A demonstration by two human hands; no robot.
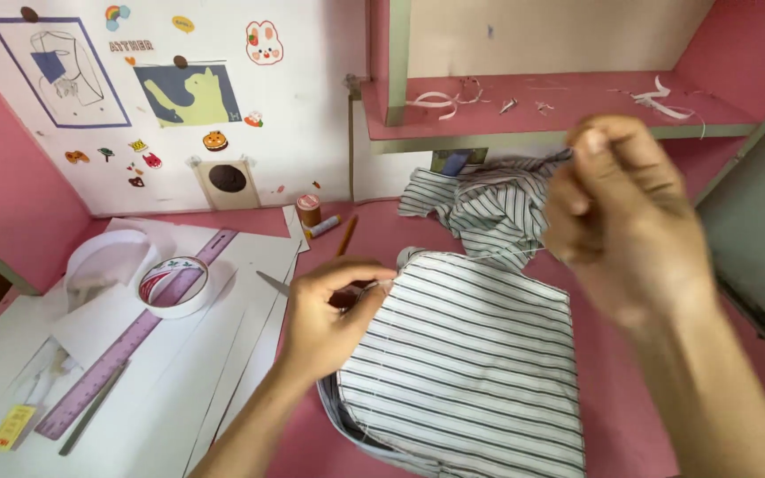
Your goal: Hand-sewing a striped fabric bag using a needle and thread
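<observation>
2 hands work: left hand (329,323) pinches edge of white black-striped fabric piece (471,363); right hand (626,221) raised, fingertips pressed together, thread too fine to confirm.

Bare pink desk (630,389) right of striped fabric (471,372), tape roll (174,285), ruler (126,345), papers (223,354) crowding left

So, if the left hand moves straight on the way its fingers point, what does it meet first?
The left hand points right, pinching the edge of the striped fabric piece, so it would likely slide further over that cloth; depth is uncertain.
</observation>
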